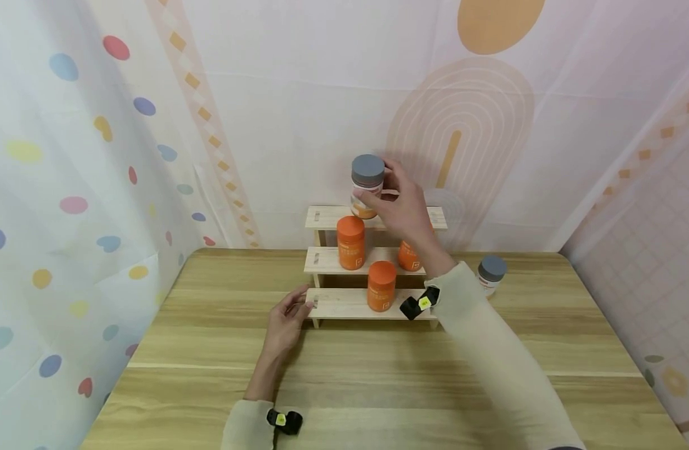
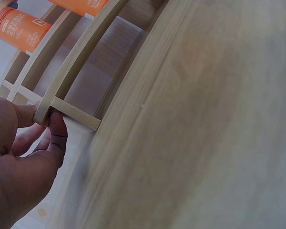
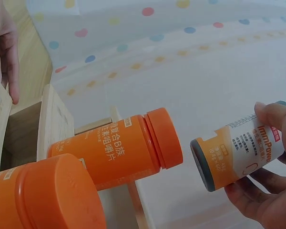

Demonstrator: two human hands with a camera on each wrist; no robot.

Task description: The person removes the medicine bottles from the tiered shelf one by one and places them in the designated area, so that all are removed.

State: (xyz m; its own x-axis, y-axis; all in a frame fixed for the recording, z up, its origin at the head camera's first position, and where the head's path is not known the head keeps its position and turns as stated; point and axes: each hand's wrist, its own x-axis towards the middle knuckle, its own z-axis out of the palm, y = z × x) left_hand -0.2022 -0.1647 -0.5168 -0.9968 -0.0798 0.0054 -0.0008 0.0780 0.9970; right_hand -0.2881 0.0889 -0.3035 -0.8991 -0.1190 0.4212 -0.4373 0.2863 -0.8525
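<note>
My right hand grips a grey-lidded supplement bottle with a white and orange label, thumb on one side and fingers on the other. Upright in the head view, the bottle overlaps the top step of a three-step wooden display rack. At the rack's left end, my left hand pinches the bottom step between thumb and fingers; the left wrist view shows the fingertips under the board's corner. Orange bottles stand on the rack: one left and one right on the middle step, another on the bottom step.
A second grey-lidded bottle stands on the wood-grain table right of the rack, partly behind my right sleeve. A patterned cloth backdrop hangs close behind the rack and along both sides.
</note>
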